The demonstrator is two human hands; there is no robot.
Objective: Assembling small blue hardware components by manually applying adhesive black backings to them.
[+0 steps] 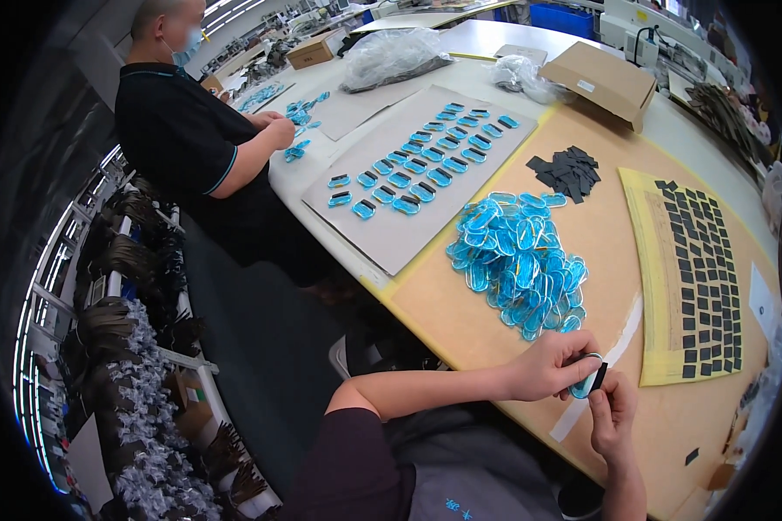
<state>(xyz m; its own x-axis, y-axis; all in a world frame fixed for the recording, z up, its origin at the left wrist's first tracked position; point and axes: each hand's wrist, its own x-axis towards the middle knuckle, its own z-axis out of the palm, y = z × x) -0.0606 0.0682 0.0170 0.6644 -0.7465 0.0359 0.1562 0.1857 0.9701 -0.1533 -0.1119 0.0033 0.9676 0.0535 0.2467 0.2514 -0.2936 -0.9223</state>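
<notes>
My left hand pinches a blue oval piece with a pale rim between thumb and fingers. A small black strip lies across that oval piece. My right hand grips the same piece from the other side, its thumb and fingers closed at the strip's lower end. Whether the strip is fixed to the piece, I cannot tell. Just beyond my hands is a heap of similar blue oval pieces. To the right, a yellow sheet carries rows of small black rectangles.
A grey board holds rows of blue ovals with black strips. Loose black strips lie beyond the heap, near a cardboard box. One black scrap rests at the near right. At the far left, a masked person handles blue pieces.
</notes>
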